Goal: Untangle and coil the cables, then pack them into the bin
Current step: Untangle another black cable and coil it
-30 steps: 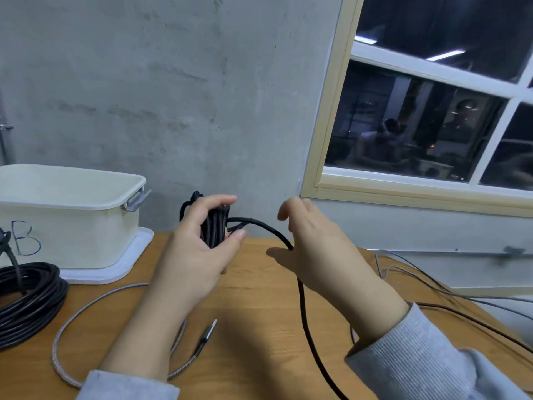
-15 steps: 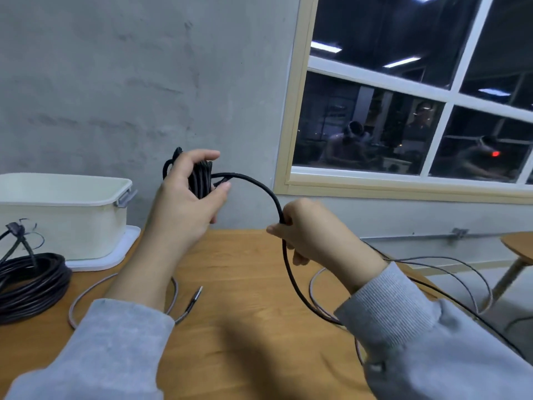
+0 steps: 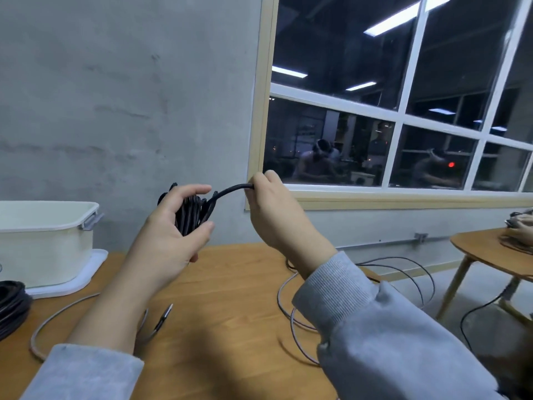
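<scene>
My left hand (image 3: 170, 235) grips a bundle of coiled black cable (image 3: 190, 212), raised above the wooden table (image 3: 230, 284). A free length of that black cable arcs from the bundle to my right hand (image 3: 274, 215), which pinches it near the window frame. The white bin (image 3: 43, 241) stands on its lid at the table's far left. A finished black coil (image 3: 10, 307) lies at the left edge. A grey braided cable (image 3: 161, 319) with a metal plug curls on the table below my left arm.
More grey and black cables (image 3: 403, 272) trail off the table's right edge toward the floor. A second wooden table (image 3: 490, 252) stands at the right, with another person's hand (image 3: 519, 226) on cables there. A concrete wall and window lie behind.
My right hand has risen from table height with the cable's free length and moved close to the bundle. My left hand has lifted the bundle a little. The view has swung right.
</scene>
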The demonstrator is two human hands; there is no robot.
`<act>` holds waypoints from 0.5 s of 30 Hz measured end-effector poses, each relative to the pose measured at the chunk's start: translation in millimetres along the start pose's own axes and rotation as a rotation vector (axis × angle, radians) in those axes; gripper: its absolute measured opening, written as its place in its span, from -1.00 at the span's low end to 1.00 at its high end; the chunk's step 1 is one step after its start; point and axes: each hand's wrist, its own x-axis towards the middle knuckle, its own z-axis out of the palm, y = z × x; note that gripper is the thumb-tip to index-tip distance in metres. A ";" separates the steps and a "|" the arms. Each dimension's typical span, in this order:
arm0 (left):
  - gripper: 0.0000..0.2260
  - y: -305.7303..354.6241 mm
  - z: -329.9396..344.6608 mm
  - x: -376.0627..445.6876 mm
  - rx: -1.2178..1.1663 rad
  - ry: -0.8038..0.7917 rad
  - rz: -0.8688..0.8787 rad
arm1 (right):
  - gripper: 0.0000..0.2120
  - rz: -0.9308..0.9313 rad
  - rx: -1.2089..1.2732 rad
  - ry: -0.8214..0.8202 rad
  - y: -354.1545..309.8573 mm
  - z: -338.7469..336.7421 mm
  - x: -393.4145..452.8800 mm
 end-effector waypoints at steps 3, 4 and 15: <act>-0.54 -0.6 6.6 -1.9 0.006 0.023 0.007 | -0.79 0.028 0.078 0.001 5.4 -0.6 -10.0; -0.54 -2.4 8.8 -2.2 0.008 0.049 0.008 | -0.77 0.024 0.077 -0.016 8.4 -1.0 -14.9; -0.52 -24.7 51.0 -14.1 0.116 0.130 0.006 | -0.57 0.215 0.147 -0.189 73.1 11.2 -87.4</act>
